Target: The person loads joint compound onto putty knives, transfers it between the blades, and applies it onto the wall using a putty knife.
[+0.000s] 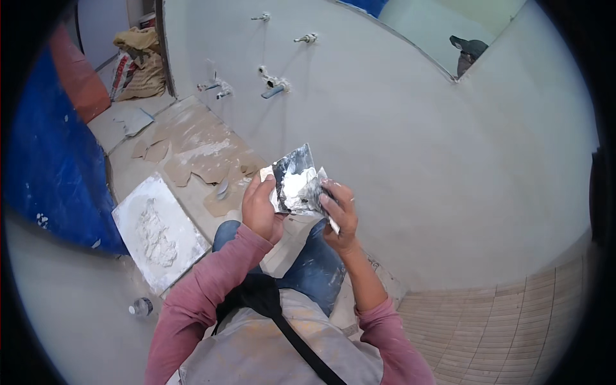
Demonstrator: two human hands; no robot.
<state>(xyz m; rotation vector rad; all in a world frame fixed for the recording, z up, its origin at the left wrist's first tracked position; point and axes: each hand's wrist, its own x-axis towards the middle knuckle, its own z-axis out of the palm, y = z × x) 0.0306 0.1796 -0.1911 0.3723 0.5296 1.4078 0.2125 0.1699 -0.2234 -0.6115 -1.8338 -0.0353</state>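
My left hand [258, 208] grips a flat metal putty blade [300, 156] by its left edge, fingers wrapped around it. A lump of white putty [296, 184] lies on that blade. In my right hand [342, 215] is a second flat scraper [323, 173], closed between thumb and fingers. Its edge meets the putty and the right side of the first blade. Both hands are in front of the wall, above my knees. To the left, a white square board [186, 217] on the floor bears a heap of white putty [156, 237].
Pipe stubs [274, 92] stick out of the grey wall [410, 160]. Torn brown cardboard [202, 144] covers the floor by the wall. A blue sheet [54, 160] hangs at left, with a sack [142, 70] behind. A clear bottle [141, 307] lies near the board.
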